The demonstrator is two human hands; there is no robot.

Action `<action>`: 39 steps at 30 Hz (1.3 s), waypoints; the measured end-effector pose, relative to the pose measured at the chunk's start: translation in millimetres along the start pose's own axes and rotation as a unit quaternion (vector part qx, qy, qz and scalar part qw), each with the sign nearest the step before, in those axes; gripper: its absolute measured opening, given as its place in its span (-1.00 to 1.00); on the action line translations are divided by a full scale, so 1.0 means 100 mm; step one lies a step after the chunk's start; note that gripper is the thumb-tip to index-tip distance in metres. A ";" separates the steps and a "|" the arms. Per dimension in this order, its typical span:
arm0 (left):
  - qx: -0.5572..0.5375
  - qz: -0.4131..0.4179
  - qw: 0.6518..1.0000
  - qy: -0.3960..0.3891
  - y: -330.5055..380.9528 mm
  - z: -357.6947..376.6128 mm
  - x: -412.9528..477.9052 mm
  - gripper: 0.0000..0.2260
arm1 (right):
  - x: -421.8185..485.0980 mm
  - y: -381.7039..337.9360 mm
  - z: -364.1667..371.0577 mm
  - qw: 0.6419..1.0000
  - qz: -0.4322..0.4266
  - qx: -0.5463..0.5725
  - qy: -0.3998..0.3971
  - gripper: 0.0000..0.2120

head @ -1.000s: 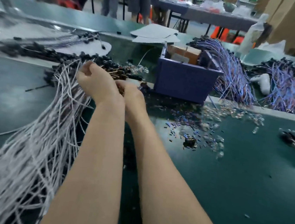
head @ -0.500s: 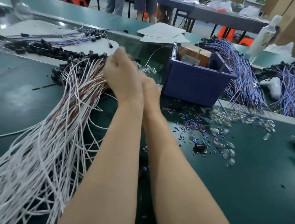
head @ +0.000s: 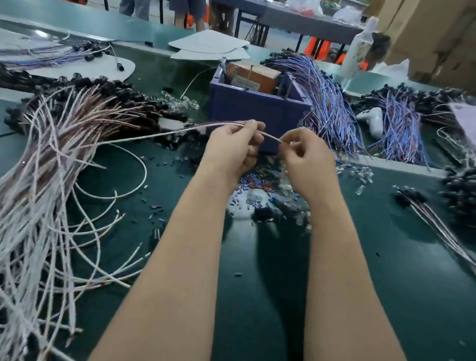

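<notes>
Just in front of the blue bin (head: 256, 117), both hands are up off the desk (head: 398, 273) with one wire (head: 159, 135) strung between them. Left hand (head: 231, 147) has its grip clamped round the wire a little short of the end, fingers curled, which looks like a way to stiffen that last stretch so it won't flop. Right hand (head: 304, 158) meets the tip, its grip pinched together on the wire's end; whether a tiny part sits between those fingertips is too small to tell. The wire's tail trails away left, back to the big bundle (head: 37, 187) fanned across the desk, so only one strand is singled out for work. Right beneath the hands lies a scatter of small sleeves (head: 257, 184), close by, I'd judge, so the right hand can dip down for one. Purple wires (head: 328, 107) lie apart behind the bin, likely a separate batch.
</notes>
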State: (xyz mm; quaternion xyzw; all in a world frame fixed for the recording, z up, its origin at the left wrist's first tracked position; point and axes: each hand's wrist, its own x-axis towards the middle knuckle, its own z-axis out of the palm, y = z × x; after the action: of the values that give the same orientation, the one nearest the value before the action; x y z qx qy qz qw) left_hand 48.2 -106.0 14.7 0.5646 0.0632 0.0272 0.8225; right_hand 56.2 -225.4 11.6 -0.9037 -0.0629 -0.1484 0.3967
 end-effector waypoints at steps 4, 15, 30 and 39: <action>-0.031 -0.007 0.999 0.027 -0.14 0.05 -0.05 -0.78 | -0.04 0.23 -0.18 0.987 0.138 -0.065 0.048 -0.89; 0.008 -0.010 1.000 0.021 -0.32 0.11 -0.05 -0.80 | -0.12 0.10 0.13 0.997 0.012 -0.046 0.054 -0.73; 0.027 -0.013 0.995 0.092 -0.33 0.01 0.00 -0.78 | -0.12 0.34 0.18 0.992 0.054 -0.076 0.084 -0.78; -0.144 -0.034 0.969 0.197 -0.22 -0.17 0.07 -0.78 | -0.08 0.50 0.06 0.984 0.098 -0.071 0.131 -0.72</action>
State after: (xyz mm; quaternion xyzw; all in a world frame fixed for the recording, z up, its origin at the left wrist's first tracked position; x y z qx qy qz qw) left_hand 52.7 -97.8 -12.6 0.4211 0.2386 0.1189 0.8670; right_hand 61.8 -254.9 -30.2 -0.9042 0.0893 -0.2299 0.3487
